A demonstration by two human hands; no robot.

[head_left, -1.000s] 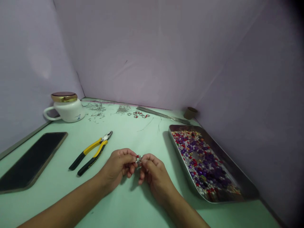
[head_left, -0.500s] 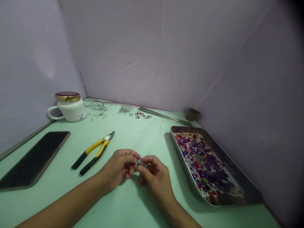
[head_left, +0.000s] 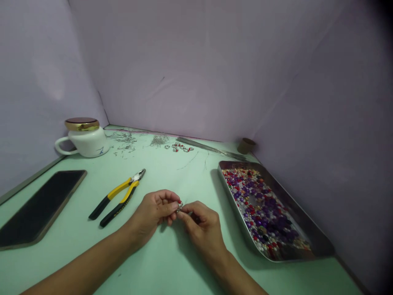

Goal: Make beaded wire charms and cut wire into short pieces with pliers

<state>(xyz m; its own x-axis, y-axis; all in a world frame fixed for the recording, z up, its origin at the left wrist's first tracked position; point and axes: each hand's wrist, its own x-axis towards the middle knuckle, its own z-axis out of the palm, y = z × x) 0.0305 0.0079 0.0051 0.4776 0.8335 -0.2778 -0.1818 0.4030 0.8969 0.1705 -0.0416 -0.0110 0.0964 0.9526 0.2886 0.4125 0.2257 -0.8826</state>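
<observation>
Between my two hands is a small beaded wire piece point(head_left: 180, 204) with a red bead and silvery parts; its details are too small to make out. My left hand point(head_left: 159, 208) pinches it between thumb and fingers from the left. From the right, the thumb and forefinger of my right hand point(head_left: 201, 221) close at its lower edge. Pliers point(head_left: 121, 196) with yellow and black handles lie left of my hands, jaws pointing away. To the right stands a metal tray point(head_left: 238, 219) holding many purple, red, white and gold beads.
A black phone point(head_left: 43, 207) lies at the left, with a white lidded mug point(head_left: 87, 141) behind it. Along the back are cut wire bits point(head_left: 124, 141), red-beaded links point(head_left: 182, 148), a bundle of straight wires point(head_left: 211, 148) and a brown roll point(head_left: 246, 145). Walls enclose the table.
My left thumb has shifted on the beaded piece, and my right fingertips have moved to its lower side. The whole view has shifted slightly; the other things lie unmoved.
</observation>
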